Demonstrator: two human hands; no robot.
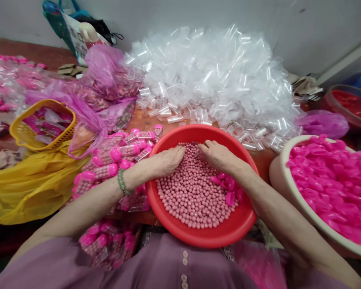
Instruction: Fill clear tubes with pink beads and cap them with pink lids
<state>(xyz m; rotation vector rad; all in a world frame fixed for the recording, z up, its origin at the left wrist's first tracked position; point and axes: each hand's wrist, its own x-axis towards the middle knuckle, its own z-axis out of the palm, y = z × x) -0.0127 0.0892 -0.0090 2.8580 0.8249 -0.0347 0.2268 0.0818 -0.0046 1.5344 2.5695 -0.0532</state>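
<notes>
Both my hands are in a red basin (201, 240) that holds a layer of small round pink beads (195, 196). My left hand (172, 159), with a green bead bracelet (122, 182) at the wrist, presses into the beads on the far left; its fingers are bent together and their tips are hidden. Opposite it, my right hand (217, 156) curls its fingers down at the beads. Anything held in either hand is hidden. Under my right wrist, several bright pink plastic caps (228, 184) lie on the beads.
Beyond the basin rises a large heap of clear plastic containers (210, 76). Bead-filled bottles with pink caps (106, 170) crowd the left side. A cream tub (278, 168) of pink pieces stands right. Farther left are a yellow basket (55, 138) and a yellow bag (30, 188).
</notes>
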